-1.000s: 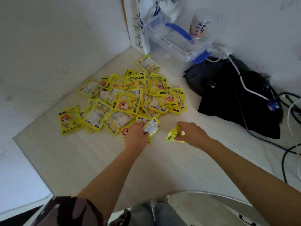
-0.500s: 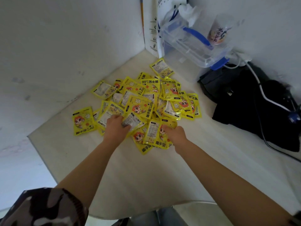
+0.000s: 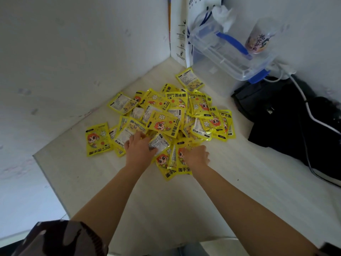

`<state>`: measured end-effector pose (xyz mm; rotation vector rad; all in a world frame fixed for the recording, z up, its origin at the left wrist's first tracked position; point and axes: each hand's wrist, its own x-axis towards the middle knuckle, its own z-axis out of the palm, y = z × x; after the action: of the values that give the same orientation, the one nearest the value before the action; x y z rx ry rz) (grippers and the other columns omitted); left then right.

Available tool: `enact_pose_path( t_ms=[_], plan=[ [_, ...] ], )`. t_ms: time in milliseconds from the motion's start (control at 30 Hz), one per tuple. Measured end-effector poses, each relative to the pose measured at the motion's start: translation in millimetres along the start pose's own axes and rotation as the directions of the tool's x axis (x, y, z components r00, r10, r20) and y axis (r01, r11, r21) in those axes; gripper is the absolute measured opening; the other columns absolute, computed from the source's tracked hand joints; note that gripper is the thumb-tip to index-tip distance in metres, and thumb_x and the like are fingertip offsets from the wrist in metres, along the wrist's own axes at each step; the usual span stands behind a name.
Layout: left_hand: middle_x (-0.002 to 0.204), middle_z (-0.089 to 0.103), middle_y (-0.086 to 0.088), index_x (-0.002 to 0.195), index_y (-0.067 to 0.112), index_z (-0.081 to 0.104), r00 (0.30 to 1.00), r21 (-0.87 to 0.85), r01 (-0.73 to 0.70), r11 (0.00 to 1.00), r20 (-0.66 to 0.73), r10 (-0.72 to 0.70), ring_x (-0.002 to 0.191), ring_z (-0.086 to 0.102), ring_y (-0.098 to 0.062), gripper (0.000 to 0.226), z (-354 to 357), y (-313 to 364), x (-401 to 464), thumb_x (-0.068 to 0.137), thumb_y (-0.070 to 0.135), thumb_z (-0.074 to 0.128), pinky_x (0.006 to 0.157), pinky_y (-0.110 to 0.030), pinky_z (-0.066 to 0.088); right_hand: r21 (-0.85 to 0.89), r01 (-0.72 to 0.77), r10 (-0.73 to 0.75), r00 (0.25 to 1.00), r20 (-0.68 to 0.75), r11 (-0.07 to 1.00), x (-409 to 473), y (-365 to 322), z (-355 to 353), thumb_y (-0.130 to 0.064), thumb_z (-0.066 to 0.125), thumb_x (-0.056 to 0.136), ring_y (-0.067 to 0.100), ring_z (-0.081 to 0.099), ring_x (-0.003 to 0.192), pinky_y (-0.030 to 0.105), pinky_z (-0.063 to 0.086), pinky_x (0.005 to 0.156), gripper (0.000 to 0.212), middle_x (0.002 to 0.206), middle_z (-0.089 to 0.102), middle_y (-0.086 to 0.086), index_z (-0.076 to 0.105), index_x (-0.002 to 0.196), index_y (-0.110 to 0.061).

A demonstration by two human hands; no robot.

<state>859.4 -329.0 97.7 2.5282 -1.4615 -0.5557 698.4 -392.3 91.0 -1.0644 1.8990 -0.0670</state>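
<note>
Head view: pile of yellow hand-warmer packets (image 3: 166, 115) lies heaped on the surface (image 3: 166, 209) in the wall corner. Left hand (image 3: 140, 149) grasps a pale-backed packet (image 3: 159, 143) at the pile's near edge; right hand (image 3: 196, 157) lies curled over the nearest packets, grasp not discernible. Judgement: packets light, flat and pliable, glossy film likely to slide one over another; best pinched at a sealed edge, thumb on top.
</note>
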Motion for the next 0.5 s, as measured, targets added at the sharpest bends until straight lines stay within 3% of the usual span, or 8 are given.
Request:
enact_pose_path(
  t_ms=[133,300,400,500],
  plan=[
    [0.115,0.041,-0.004,0.098,0.01,0.063,1.0,-0.063,0.029,0.998,0.012,-0.029,0.099,0.055,-0.023,0.028,3.2,-0.1,-3.7,0.082,0.032,0.068,0.107,-0.047,0.028,0.01,0.004,-0.004,1.0,-0.016,1.0,0.8,2.7,3.5,-0.029,0.067,0.085,0.04,0.044,0.12,0.043,0.039,0.094,0.055,0.131,0.046,0.019,0.034,0.124,-0.007],
    [0.111,0.047,-0.007,0.085,0.01,0.059,0.992,-0.167,0.124,0.978,0.057,-0.116,0.099,0.055,-0.03,0.023,2.4,-2.1,-2.5,0.077,0.029,0.07,0.093,-0.053,0.044,0.045,0.055,-0.052,0.996,-0.07,0.997,1.0,10.2,2.5,-0.027,0.073,0.078,0.039,0.056,0.108,0.046,0.049,0.088,0.057,0.122,0.055,0.016,0.033,0.116,-0.013],
    [0.093,0.054,-0.006,0.082,0.012,0.058,0.988,-0.155,0.145,0.977,0.069,-0.136,0.1,0.054,-0.029,0.018,-1.0,-2.0,-6.3,0.078,0.026,0.068,0.093,-0.047,0.041,0.011,0.042,-0.041,0.997,-0.063,0.999,2.0,12.4,-2.7,-0.03,0.074,0.077,0.037,0.059,0.104,0.037,0.046,0.075,0.057,0.12,0.057,0.015,0.043,0.118,-0.007],
    [0.091,0.054,-0.001,0.091,0.015,0.057,0.992,-0.191,0.127,0.973,0.034,-0.123,0.096,0.053,-0.024,0.017,-4.6,-5.0,-16.2,0.079,0.024,0.066,0.091,-0.042,0.034,-0.041,0.1,-0.102,0.994,-0.046,0.994,1.7,16.8,-8.6,-0.036,0.074,0.075,0.033,0.062,0.091,0.033,0.046,0.067,0.049,0.111,0.062,0.015,0.058,0.111,-0.007]
  ],
)
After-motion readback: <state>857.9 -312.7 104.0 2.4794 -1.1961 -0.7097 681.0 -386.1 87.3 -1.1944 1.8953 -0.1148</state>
